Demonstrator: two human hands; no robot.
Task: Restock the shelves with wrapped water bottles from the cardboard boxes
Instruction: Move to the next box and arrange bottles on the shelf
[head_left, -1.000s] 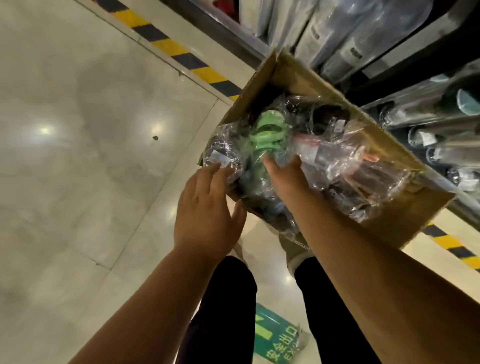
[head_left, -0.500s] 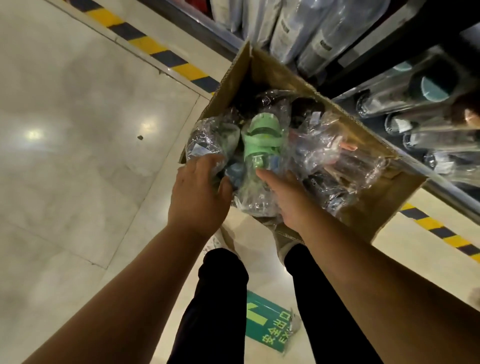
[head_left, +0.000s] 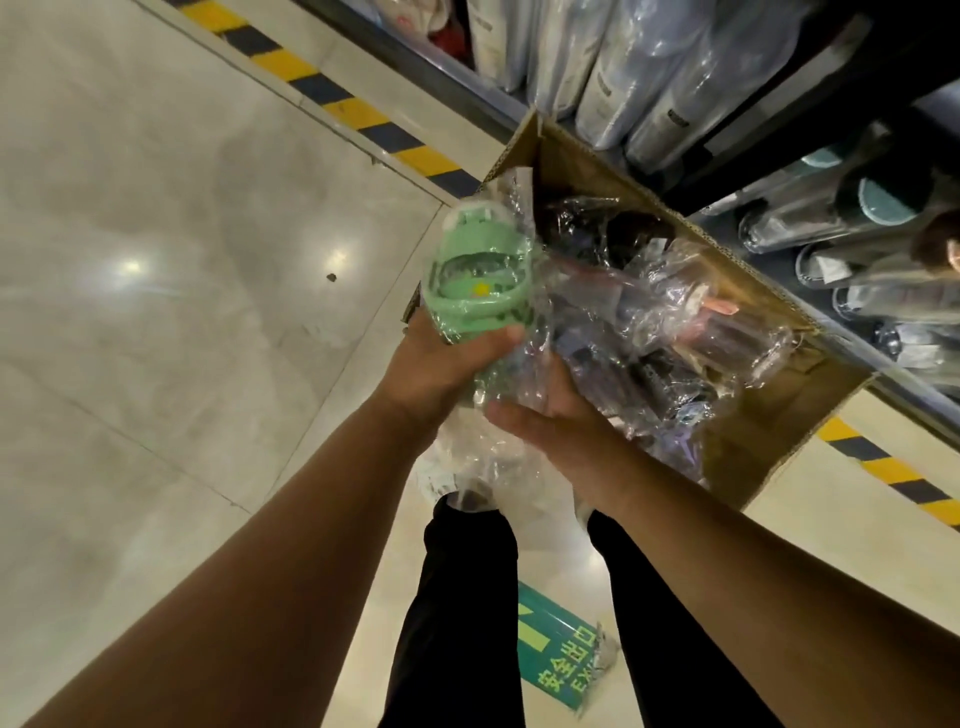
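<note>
A wrapped water bottle with a green lid (head_left: 475, 275) is lifted above the near left corner of the open cardboard box (head_left: 769, 431). My left hand (head_left: 441, 364) grips the bottle just under the lid, thumb curled over its front. My right hand (head_left: 566, 436) holds the lower part through the clear wrap, whose loose end hangs down over my legs. Several more wrapped bottles (head_left: 675, 332) lie piled in the box. The shelves (head_left: 810, 171) rise just behind the box.
Wrapped bottles (head_left: 644, 78) stand on the upper shelf and others (head_left: 852, 244) lie on the lower one. A person's head (head_left: 940, 244) shows at the right edge. Yellow-black floor tape (head_left: 332, 98) runs along the shelf base. A green exit sticker (head_left: 556, 660) lies between my feet.
Both hands have pulled the green-lidded bottle up and out of the box towards me. My left hand moved from the neighbouring package onto this bottle's neck.
</note>
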